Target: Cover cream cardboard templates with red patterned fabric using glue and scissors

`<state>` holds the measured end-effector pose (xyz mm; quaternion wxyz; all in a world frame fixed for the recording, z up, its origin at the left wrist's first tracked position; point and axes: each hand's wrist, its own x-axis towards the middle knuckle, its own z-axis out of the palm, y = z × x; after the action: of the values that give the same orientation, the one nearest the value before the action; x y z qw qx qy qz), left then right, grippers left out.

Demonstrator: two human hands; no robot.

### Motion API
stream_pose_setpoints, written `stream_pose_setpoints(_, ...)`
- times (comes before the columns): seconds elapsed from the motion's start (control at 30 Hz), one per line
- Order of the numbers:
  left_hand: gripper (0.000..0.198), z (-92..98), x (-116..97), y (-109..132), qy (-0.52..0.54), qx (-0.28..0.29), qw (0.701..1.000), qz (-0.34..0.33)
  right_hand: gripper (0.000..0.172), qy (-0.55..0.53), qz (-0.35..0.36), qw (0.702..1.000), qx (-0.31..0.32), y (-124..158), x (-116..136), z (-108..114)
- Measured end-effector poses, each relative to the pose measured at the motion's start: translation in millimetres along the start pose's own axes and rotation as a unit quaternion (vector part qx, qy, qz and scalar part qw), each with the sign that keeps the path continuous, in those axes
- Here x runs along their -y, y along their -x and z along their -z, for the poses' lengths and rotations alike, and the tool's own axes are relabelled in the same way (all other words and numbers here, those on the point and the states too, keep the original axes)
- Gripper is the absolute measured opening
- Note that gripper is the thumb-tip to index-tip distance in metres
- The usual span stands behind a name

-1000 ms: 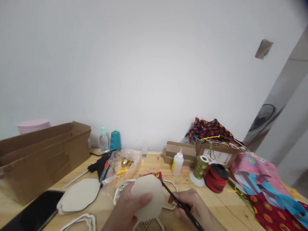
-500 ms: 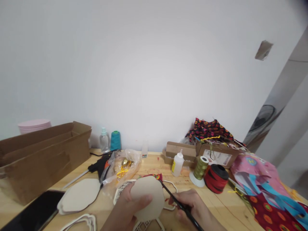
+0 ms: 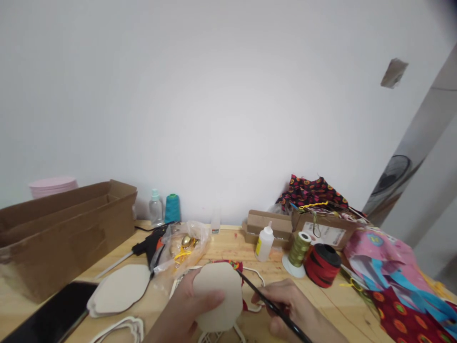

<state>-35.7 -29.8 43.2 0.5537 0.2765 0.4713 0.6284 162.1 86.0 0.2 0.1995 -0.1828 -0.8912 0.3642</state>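
My left hand [image 3: 194, 302] grips a cream board piece [image 3: 218, 295] with rounded, scalloped corners, the thumb pressed flat on its face. Behind its upper edge shows some red patterned fabric [image 3: 237, 265]; the rest of the cloth is hidden. Between the fingers of my right hand [image 3: 285, 307] is a slim black stick [image 3: 273, 307], held like a pen. Its thin far end meets the board's upper right edge; whether it is a brush I cannot tell. Under and around the board lie pale cut-out frames [image 3: 259, 276], one with lattice work.
Left: cream boards [image 3: 119, 288], a phone [image 3: 53, 312], a glue gun [image 3: 146, 245] and a long cardboard box [image 3: 82, 233]. A plastic bag [image 3: 194, 233] stands beyond my hands. Right: a glue bottle [image 3: 264, 244], green thread [image 3: 300, 248], a red cord spool [image 3: 322, 267] and piled fabric [image 3: 400, 295].
The board has tipped slightly in my left hand, and a bit more red cloth shows by its right edge. My right hand has shifted slightly right, still holding the stick.
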Motion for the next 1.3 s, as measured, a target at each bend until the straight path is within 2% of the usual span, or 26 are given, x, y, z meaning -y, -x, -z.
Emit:
stream_pose_setpoints(0.13, 0.045, 2.5, -4.5, 0.1, -0.015, 0.001, 1.0, -0.007, 0.047, -0.039, -0.018, 0.999, 0.009, 1.0, 2.7, 1.9)
stream_pose_setpoints(0.27, 0.044, 5.9, -5.5, -0.9, -0.03, -0.001, 1.0, -0.008, 0.048, -0.077, -0.02, 0.996, 0.034, 1.9, 9.7, 7.2)
stream_pose_setpoints(0.37, 0.047, 9.3, -4.4, -2.7, -0.037, -0.001, 0.999, -0.014, 0.051, -0.089, -0.027, 0.995, 0.021, 4.8, 9.4, 6.8)
stream_pose_setpoints(0.5, 0.045, 11.8, -3.6, -4.0, -0.049, -0.005, 0.999, -0.014, 0.049, -0.062, -0.009, 0.998, 0.006, 4.5, 8.4, 3.3)
stream_pose_setpoints(0.67, 0.041, 10.3, -4.0, -3.1, -0.064, -0.006, 0.998, -0.016, 0.046, -0.034, 0.037, 0.998, 0.045, -4.1, 21.6, 4.7)
stream_pose_setpoints(0.8, 0.042, 10.1, -3.6, -2.9, -0.071, -0.008, 0.997, -0.012, 0.047, -0.015, 0.047, 0.999, 0.016, -6.5, 20.6, 0.7)
stream_pose_setpoints(0.93, 0.044, 12.1, -2.1, -3.6, -0.067, -0.012, 0.998, -0.009, 0.049, -0.003, 0.058, 0.998, 0.019, -6.1, 15.7, -2.6)
stream_pose_setpoints(1.17, 0.044, 13.6, -1.2, -4.5, -0.072, -0.009, 0.997, -0.008, 0.048, 0.043, 0.045, 0.998, -0.014, -1.4, 16.3, -0.9)
stream_pose_setpoints(1.3, 0.045, 14.0, -1.0, -3.9, -0.054, -0.002, 0.999, 0.0, 0.051, 0.049, 0.044, 0.998, 0.005, -1.6, 13.0, -1.1)
